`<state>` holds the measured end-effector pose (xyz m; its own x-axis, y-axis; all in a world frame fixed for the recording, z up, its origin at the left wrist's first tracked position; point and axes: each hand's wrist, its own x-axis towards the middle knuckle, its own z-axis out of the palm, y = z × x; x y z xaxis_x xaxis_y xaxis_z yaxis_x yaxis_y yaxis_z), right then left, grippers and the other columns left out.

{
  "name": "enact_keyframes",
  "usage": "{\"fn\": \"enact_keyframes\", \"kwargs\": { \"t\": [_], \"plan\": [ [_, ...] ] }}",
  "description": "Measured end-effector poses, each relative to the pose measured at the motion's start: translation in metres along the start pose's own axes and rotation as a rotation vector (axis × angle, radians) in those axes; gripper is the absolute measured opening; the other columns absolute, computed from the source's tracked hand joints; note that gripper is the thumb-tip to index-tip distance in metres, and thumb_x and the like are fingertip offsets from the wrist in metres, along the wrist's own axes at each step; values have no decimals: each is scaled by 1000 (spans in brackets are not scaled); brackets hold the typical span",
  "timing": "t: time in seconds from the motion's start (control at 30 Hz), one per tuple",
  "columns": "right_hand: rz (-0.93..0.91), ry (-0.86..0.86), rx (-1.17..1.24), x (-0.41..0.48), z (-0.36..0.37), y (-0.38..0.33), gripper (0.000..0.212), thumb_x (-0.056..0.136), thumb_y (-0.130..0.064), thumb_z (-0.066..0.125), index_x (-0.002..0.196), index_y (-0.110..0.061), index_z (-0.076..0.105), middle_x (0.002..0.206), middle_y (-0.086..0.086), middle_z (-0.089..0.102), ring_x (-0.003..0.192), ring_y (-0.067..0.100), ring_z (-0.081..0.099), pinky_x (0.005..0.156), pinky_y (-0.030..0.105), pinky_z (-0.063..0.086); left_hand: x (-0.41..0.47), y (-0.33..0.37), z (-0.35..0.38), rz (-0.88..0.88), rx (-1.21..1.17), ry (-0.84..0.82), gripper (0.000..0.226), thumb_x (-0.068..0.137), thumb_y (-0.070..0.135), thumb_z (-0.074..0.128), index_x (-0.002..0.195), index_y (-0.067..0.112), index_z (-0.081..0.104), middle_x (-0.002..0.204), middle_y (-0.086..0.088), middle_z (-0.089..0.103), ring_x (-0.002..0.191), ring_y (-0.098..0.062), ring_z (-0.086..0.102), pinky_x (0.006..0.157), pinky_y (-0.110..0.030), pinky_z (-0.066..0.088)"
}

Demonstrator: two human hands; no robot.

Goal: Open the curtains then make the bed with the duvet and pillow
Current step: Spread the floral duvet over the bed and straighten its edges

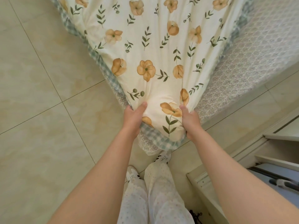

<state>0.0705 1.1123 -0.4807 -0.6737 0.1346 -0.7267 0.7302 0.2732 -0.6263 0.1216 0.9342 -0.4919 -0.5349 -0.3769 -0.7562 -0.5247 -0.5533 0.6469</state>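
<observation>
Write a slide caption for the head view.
Left hand and right hand grip one corner of the floral duvet.

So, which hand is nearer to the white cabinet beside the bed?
Right. The right hand grips the duvet corner on the side of the white cabinet; the left hand grips it farther off.

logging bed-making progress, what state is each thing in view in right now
duvet: spread floral side up over the bed, near corner bunched and pulled into folds
left hand: grips the duvet corner, thumb on top
right hand: grips the same corner from the other side
bed: lace-patterned cover bare along the right side, the rest under the duvet
</observation>
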Motion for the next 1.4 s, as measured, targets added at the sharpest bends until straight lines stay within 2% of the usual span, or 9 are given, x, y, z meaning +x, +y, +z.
{"fn": "enact_keyframes", "kwargs": {
  "t": [0.2,0.33,0.57,0.7,0.83,0.97,1.1,1.23,1.4],
  "plan": [
    [-17,0,-14,-33,27,12,49,95,-42,51,110,4,62,105,23,68,97,35,66,90,48,54,-17,6,-40,22,-52,-30,20,84,16,74,97,23,62,89,7,75,80,-12,73,64,-26,59],
    [9,-33,-7,-53,46,25,58,95,-42,50,107,14,58,89,23,64,85,32,65,85,48,53,-25,3,-69,40,-82,-39,19,84,13,73,97,23,63,84,8,76,80,-13,74,63,-25,58],
    [30,-37,-8,-74,63,55,53,96,-43,48,107,7,60,87,12,64,83,24,61,74,38,52,-35,-17,-101,-9,-120,-2,22,83,15,75,99,23,63,88,6,77,84,-15,74,66,-28,59],
    [52,-15,-30,-73,66,66,48,97,-42,47,111,3,58,104,21,67,95,29,64,86,42,52,-34,-28,-104,-39,-127,48,25,82,13,75,103,23,63,97,2,75,87,-18,73,73,-33,60],
    [141,-27,-70,-64,67,64,44,97,-43,49,115,-3,48,114,8,60,98,24,58,85,37,49,-20,-35,-102,-108,-54,160,49,82,11,75,126,12,53,120,-7,66,101,-23,67,87,-40,56],
    [268,-83,-96,-55,58,73,69,92,-38,60,146,-9,31,145,11,46,128,32,48,105,49,43,-14,-51,-110,-196,222,325,58,81,5,74,125,10,37,123,-10,54,104,-26,57,88,-37,51],
    [313,-31,-156,-43,40,79,63,79,-36,76,127,-10,44,125,8,55,105,25,58,88,41,51,-18,-49,-97,42,489,466,50,80,-1,65,116,19,37,120,-10,53,92,-26,58,71,-34,49],
    [221,122,-186,-32,16,76,41,75,-27,80,95,-18,46,101,0,52,76,13,51,69,29,41,-27,-36,-53,488,833,607,54,69,-10,56,115,17,49,124,-13,36,106,-29,41,87,-29,36],
    [157,125,-75,-9,-29,57,16,89,-15,63,102,-13,56,96,-3,58,74,8,54,56,22,38,-32,-21,21,780,1082,377,42,71,-4,59,107,18,59,121,-4,46,114,-26,43,98,-38,31]
  ]
}}
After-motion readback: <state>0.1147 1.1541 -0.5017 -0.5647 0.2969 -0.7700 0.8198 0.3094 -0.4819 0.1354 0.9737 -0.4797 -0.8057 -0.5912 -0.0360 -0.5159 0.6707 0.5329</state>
